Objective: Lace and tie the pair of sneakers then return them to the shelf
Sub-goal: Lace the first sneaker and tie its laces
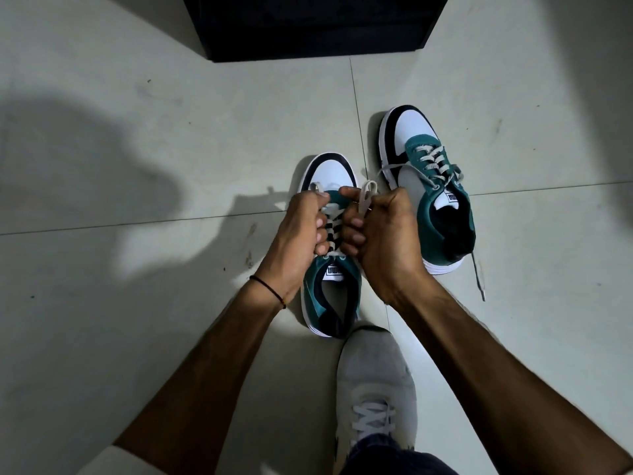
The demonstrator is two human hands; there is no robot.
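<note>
I am gripping the off-white lace ends (365,197) of the nearer teal-and-white sneaker (330,279), left hand (301,234) and right hand (380,234) fingers both clamped shut on them.

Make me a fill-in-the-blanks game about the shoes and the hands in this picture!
1. Both hands are pulling the laces of the sneaker on the ____ side of the picture.
2. The far sneaker has one loose lace end lying on the ____.
3. The left hand has a thin black ____ around its wrist.
4. The right hand pinches a lace ____ above the shoe.

Missing words: left; floor; band; loop
</note>
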